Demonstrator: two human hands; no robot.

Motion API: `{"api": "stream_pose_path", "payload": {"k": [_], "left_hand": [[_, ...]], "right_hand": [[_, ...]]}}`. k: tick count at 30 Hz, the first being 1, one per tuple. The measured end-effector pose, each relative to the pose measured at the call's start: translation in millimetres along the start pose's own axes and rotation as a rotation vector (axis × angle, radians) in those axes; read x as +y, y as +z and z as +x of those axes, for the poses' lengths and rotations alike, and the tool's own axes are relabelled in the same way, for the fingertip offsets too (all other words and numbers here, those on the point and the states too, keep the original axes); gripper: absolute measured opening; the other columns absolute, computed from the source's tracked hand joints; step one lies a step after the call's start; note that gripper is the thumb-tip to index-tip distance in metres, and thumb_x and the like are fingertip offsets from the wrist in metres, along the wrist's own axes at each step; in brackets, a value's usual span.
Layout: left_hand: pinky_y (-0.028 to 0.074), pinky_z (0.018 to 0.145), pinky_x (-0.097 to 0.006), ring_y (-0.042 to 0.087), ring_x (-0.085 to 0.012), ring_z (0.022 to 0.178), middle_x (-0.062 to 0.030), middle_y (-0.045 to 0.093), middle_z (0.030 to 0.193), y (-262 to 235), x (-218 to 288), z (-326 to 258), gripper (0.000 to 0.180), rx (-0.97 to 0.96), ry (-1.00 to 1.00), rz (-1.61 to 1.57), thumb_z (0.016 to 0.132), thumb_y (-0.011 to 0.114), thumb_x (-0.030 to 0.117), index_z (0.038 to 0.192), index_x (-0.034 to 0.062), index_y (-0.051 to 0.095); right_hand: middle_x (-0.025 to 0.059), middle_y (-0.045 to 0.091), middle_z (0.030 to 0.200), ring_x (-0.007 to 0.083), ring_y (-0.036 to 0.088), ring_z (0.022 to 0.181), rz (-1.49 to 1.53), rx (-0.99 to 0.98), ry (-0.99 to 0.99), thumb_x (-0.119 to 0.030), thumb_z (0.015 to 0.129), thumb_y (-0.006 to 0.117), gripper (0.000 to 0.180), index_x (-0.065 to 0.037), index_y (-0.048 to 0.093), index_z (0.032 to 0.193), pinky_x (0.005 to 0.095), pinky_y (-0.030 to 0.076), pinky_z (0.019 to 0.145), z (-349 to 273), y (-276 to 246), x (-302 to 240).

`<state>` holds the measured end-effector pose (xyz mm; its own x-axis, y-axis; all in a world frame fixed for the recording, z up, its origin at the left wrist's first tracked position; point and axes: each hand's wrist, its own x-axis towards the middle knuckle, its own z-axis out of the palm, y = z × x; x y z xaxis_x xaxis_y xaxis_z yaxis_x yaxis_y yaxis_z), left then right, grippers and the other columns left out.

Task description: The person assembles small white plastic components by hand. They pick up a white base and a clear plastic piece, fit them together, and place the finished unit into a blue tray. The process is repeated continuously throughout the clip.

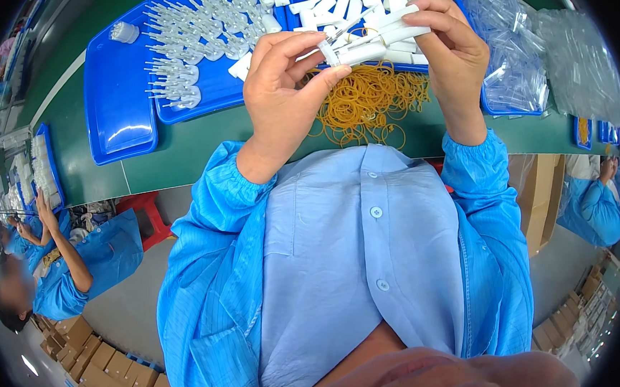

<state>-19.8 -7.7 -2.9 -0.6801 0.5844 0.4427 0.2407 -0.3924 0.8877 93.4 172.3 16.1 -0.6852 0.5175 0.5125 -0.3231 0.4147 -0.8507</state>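
Note:
Above the green bench, my left hand [284, 80] pinches a small white plastic fitting [330, 52] between thumb and forefinger. Slender rods and a white cylinder [361, 53] extend from it toward my right hand [451, 50]. That hand's fingers close on the far end of a white plastic piece [402, 23]. A thin yellow loop shows around the rods between my hands. Directly below lies a loose pile of yellow rubber bands [372, 103]. The exact join between the held parts is too small to make out.
White fittings with thin rods [184, 40] fill a blue tray at left. Further left is another blue tray [122, 127] with one white part [124, 32]. White plastic pieces [343, 0] lie behind my hands. Clear plastic sleeves [512, 57] are at right. Co-workers sit both sides.

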Motion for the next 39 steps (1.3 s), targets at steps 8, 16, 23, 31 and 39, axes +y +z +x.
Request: {"api": "stream_pose_path", "payload": {"k": [8, 16, 23, 31, 39], "left_hand": [[0.054, 0.095, -0.037, 0.058, -0.0238, 0.108, -0.0103, 0.047, 0.114, -2, -1, -2, 0.039, -0.018, -0.006, 0.072, 0.074, 0.071, -0.014, 0.109, -0.0063, 0.058], [0.054, 0.095, -0.036, 0.058, -0.0217, 0.108, -0.0107, 0.050, 0.113, -4, 2, -3, 0.041, -0.043, 0.069, 0.210, 0.072, 0.074, -0.011, 0.109, -0.0023, 0.061], [0.057, 0.092, -0.034, 0.058, -0.0213, 0.108, -0.0108, 0.051, 0.114, -7, 1, -3, 0.041, -0.103, 0.104, 0.317, 0.072, 0.076, -0.008, 0.110, -0.0007, 0.062], [0.056, 0.089, -0.030, 0.060, -0.0210, 0.106, -0.0109, 0.055, 0.111, -3, 3, -4, 0.034, -0.005, -0.013, 0.040, 0.073, 0.074, -0.008, 0.105, -0.0012, 0.063], [0.047, 0.100, -0.034, 0.056, -0.0235, 0.114, -0.0176, 0.056, 0.121, -27, 2, -4, 0.041, 0.185, -0.299, -0.305, 0.083, 0.064, -0.010, 0.121, -0.0066, 0.050]], "right_hand": [[0.0152, 0.064, 0.116, 0.0185, 0.062, 0.102, 0.456, -0.194, 0.269, 0.001, 0.087, 0.057, 0.022, 0.003, 0.067, 0.107, 0.0290, 0.052, 0.085, 0, -3, -5], [0.0159, 0.065, 0.113, 0.0194, 0.065, 0.096, 0.333, -0.219, 0.297, -0.006, 0.088, 0.063, 0.027, 0.003, 0.063, 0.113, 0.0303, 0.054, 0.087, -2, -11, 2], [0.0078, 0.065, 0.099, 0.0160, 0.062, 0.095, 0.271, -0.248, 0.304, 0.000, 0.084, 0.065, 0.018, 0.002, 0.069, 0.102, 0.0268, 0.052, 0.082, -1, -2, -4], [0.0055, 0.064, 0.095, 0.0117, 0.059, 0.087, 0.076, -0.320, 0.198, -0.001, 0.081, 0.068, 0.015, -0.001, 0.072, 0.096, 0.0232, 0.048, 0.077, -1, 7, 1], [0.0172, 0.063, 0.087, 0.0365, 0.060, 0.085, -0.564, -0.266, 0.007, -0.014, 0.080, 0.065, 0.020, -0.001, 0.064, 0.095, 0.0437, 0.048, 0.076, 90, 22, 35]]}}
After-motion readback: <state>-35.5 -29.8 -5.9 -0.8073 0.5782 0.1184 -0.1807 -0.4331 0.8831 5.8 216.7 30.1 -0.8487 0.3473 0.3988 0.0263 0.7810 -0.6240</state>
